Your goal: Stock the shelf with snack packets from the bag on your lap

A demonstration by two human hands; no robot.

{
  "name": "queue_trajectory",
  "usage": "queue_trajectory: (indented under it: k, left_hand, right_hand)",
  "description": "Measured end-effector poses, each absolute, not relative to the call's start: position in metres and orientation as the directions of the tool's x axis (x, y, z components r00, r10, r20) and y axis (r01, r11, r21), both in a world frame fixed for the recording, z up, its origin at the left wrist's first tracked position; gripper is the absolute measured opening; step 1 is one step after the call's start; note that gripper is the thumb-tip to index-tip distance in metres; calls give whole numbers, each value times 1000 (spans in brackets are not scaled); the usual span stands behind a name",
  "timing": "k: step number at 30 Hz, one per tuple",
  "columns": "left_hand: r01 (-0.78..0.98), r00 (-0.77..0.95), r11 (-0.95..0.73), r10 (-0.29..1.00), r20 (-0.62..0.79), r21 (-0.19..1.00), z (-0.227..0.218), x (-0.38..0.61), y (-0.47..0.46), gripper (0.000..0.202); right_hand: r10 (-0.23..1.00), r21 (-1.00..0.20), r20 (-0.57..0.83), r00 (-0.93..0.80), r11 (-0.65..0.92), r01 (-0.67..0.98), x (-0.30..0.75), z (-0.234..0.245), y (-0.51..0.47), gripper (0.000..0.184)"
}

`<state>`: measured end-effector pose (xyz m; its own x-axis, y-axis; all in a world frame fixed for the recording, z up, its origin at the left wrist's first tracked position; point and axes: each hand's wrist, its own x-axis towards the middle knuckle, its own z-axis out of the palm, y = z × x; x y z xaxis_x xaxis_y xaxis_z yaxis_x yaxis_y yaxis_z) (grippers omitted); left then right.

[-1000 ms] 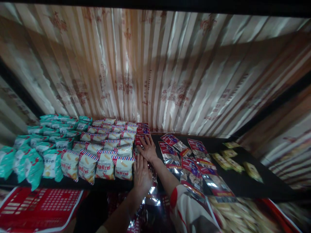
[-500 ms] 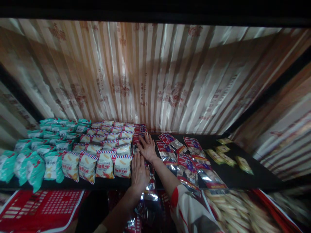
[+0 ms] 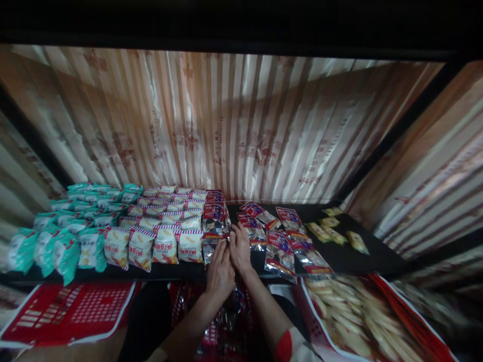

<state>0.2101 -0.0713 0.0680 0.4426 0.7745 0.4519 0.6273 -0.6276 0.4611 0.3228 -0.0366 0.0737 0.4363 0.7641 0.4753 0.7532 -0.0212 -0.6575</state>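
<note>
My left hand (image 3: 219,270) and my right hand (image 3: 240,247) lie side by side at the front edge of a black shelf (image 3: 339,256). Both rest with fingers stretched out on the near end of a row of red-and-silver snack packets (image 3: 214,217) that runs back toward the curtain. The left hand's fingertips touch a silver packet at the shelf edge. The right hand sits just right of it, between that row and loose red-and-silver packets (image 3: 281,246) scattered to the right.
Left of the row stand red-white-blue striped snack bags (image 3: 165,241) and teal bags (image 3: 56,246). Small yellow packets (image 3: 332,229) lie at the right. A striped satin curtain (image 3: 226,125) backs the shelf. Below are a red crate (image 3: 68,311) and a tray of packets (image 3: 350,322).
My right hand has drawn back from deep on the packet row to the shelf's front edge beside the left hand. The camera has dropped lower and shifted.
</note>
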Motion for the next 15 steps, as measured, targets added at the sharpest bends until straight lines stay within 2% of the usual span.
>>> queue_trajectory:
  k: [8, 13, 15]
  left_hand:
    - [439, 541, -725, 685, 488, 532, 59, 192, -128, 40]
    - [360, 615, -707, 670, 415, 609, 32, 181, -160, 33]
    - [373, 657, -682, 673, 340, 630, 19, 177, -168, 32]
  right_hand:
    - [632, -831, 440, 638, 18, 555, 300, 54, -126, 41]
    - [618, -874, 369, 694, -22, 485, 280, 24, -173, 37]
    - [628, -891, 327, 707, -46, 453, 274, 8, -186, 36]
